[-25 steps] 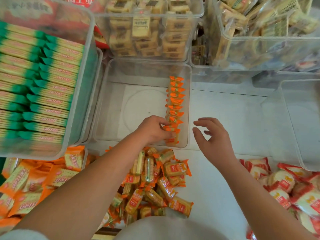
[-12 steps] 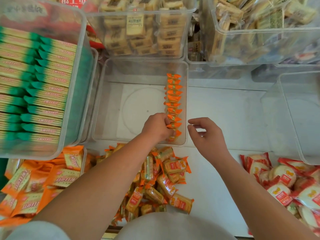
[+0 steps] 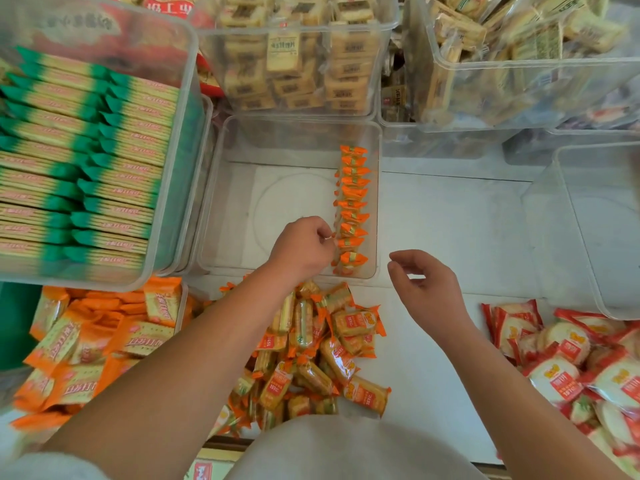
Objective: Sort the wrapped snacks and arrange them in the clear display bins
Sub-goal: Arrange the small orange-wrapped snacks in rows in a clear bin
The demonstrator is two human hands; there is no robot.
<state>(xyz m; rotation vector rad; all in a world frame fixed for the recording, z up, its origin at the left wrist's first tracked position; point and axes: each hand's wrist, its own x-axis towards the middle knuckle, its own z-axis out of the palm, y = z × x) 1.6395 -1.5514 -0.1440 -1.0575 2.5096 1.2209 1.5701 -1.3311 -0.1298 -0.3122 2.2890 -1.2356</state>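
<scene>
Inside one bin (image 3: 291,133), roughly eleven snacks (image 3: 351,204)

A row of small orange-wrapped snacks (image 3: 351,206) stood on edge along the right wall of a clear bin (image 3: 242,209), stretching away from the left fingers (image 3: 323,237), which pinched at its near end. Loose orange-and-yellow packets (image 3: 322,348) lay heaped on the surface just behind those fingers. Red-and-white snacks (image 3: 571,358) lay piled right of the right fingers (image 3: 403,263).
</scene>
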